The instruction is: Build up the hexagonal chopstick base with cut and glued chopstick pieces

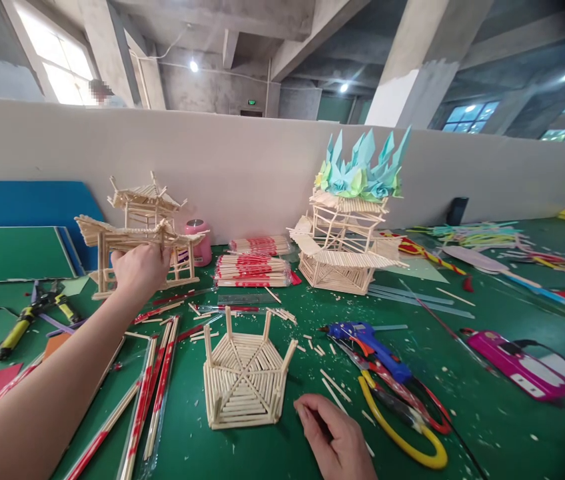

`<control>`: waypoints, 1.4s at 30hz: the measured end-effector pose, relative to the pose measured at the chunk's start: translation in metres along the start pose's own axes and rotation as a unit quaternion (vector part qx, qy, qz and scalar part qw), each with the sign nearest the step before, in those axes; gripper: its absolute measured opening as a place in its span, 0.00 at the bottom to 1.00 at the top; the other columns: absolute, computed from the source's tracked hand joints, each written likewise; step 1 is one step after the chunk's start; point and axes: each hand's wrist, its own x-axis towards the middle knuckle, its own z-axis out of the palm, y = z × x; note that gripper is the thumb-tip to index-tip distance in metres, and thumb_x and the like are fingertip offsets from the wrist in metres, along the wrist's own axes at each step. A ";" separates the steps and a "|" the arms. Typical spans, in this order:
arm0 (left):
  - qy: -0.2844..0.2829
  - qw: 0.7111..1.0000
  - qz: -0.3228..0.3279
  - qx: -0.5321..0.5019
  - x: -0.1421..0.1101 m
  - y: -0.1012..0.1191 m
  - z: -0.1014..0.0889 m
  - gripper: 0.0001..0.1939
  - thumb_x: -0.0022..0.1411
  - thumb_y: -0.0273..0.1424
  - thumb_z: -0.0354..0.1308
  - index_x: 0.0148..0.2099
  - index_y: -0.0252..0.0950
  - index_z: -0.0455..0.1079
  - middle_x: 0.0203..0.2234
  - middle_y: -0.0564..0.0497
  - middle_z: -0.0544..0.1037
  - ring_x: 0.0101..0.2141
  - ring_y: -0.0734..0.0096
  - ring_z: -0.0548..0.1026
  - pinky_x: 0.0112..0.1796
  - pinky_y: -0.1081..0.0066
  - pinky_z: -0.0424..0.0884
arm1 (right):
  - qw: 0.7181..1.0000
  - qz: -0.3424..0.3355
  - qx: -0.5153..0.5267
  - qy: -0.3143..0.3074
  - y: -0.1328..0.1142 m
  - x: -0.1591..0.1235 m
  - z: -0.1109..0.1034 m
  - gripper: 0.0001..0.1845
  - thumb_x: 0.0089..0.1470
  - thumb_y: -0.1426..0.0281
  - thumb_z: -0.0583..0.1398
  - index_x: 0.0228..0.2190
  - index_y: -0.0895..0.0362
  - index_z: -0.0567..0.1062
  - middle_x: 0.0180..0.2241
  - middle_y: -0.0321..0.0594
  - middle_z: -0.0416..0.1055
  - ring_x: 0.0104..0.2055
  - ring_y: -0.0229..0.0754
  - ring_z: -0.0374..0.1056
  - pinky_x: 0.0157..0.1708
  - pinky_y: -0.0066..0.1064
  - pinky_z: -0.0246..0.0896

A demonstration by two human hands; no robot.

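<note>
My left hand [141,270] reaches out to a two-tiered pavilion model [145,200] made of thin wooden sticks. Its fingers are closed at the lower roof's front edge, and the fingertips are partly hidden. In front of me stands a hexagonal stick base [245,380] with a web-like floor and short upright posts at its corners. Just right of that base, my right hand [335,437] rests low over the table, fingers curled, with nothing visible in them.
A second stick pavilion [342,260] carries blue folded-paper spikes [362,163]. A blue glue gun [372,343] and yellow-handled scissors [402,427] lie at right, near a pink power strip [520,367]. Bagged sticks [252,270], pliers [17,330] and scraps cover the green table [187,443].
</note>
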 end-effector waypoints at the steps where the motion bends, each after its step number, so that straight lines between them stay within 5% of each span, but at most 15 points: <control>1: 0.007 1.000 0.007 -0.004 -0.002 -0.001 -0.001 0.24 0.62 0.40 0.38 0.33 0.32 0.72 0.29 0.38 0.78 0.34 0.51 0.74 0.38 0.56 0.61 | 1.000 -0.001 -0.003 0.000 -0.001 0.000 0.000 0.12 0.58 0.65 0.50 0.28 0.56 0.70 0.23 0.38 0.72 0.22 0.37 0.68 0.23 0.23 0.64; 8: 0.008 1.000 0.014 -0.011 -0.010 -0.004 0.001 0.22 0.60 0.39 0.38 0.35 0.32 0.71 0.30 0.37 0.78 0.34 0.51 0.75 0.35 0.60 0.62 | 1.000 0.005 -0.001 0.005 -0.004 0.001 0.000 0.13 0.58 0.64 0.50 0.28 0.56 0.70 0.23 0.38 0.72 0.22 0.38 0.68 0.22 0.23 0.64; 19: -0.022 0.999 -0.010 0.029 0.009 -0.001 -0.005 0.15 0.61 0.40 0.49 0.38 0.32 0.68 0.33 0.50 0.74 0.33 0.69 0.73 0.36 0.63 0.68 | 1.000 0.013 0.001 -0.008 0.001 -0.001 0.001 0.13 0.58 0.64 0.50 0.29 0.56 0.70 0.23 0.38 0.72 0.22 0.38 0.68 0.23 0.23 0.64; 27: 0.045 0.998 0.025 0.024 -0.006 0.000 -0.014 0.24 0.59 0.40 0.40 0.28 0.31 0.72 0.22 0.37 0.77 0.28 0.51 0.74 0.34 0.58 0.60 | 0.999 0.018 0.016 0.026 -0.001 -0.001 0.003 0.14 0.57 0.62 0.51 0.28 0.55 0.71 0.22 0.37 0.71 0.22 0.38 0.67 0.22 0.23 0.63; 30: 0.093 0.994 0.048 0.017 -0.022 0.001 -0.021 0.23 0.59 0.40 0.39 0.34 0.31 0.71 0.25 0.38 0.77 0.33 0.49 0.73 0.38 0.56 0.58 | 1.000 0.015 0.018 0.020 0.000 -0.002 0.003 0.13 0.57 0.63 0.51 0.28 0.55 0.71 0.23 0.36 0.71 0.22 0.36 0.67 0.22 0.23 0.62; 35: 0.176 0.977 0.115 -0.035 -0.073 0.002 -0.023 0.20 0.61 0.39 0.40 0.47 0.36 0.66 0.43 0.42 0.73 0.45 0.54 0.67 0.46 0.59 0.56 | 0.999 0.027 0.030 0.021 0.000 -0.003 0.002 0.13 0.58 0.64 0.50 0.27 0.55 0.69 0.20 0.34 0.67 0.20 0.36 0.64 0.20 0.22 0.59; 38: 0.241 0.931 0.153 -0.227 -0.114 0.002 -0.011 0.15 0.59 0.35 0.46 0.47 0.40 0.65 0.37 0.44 0.73 0.39 0.56 0.70 0.40 0.59 0.61 | 0.996 0.066 0.050 0.029 -0.004 -0.004 0.001 0.18 0.59 0.63 0.47 0.22 0.55 0.64 0.17 0.32 0.62 0.18 0.35 0.60 0.18 0.22 0.56; 42: 0.189 0.876 0.083 -0.435 -0.159 0.006 0.018 0.13 0.60 0.30 0.45 0.46 0.48 0.63 0.36 0.48 0.70 0.37 0.60 0.70 0.36 0.62 0.66 | 0.993 0.083 0.075 0.040 -0.009 -0.005 0.002 0.21 0.60 0.62 0.46 0.17 0.55 0.59 0.16 0.31 0.57 0.17 0.34 0.56 0.17 0.23 0.52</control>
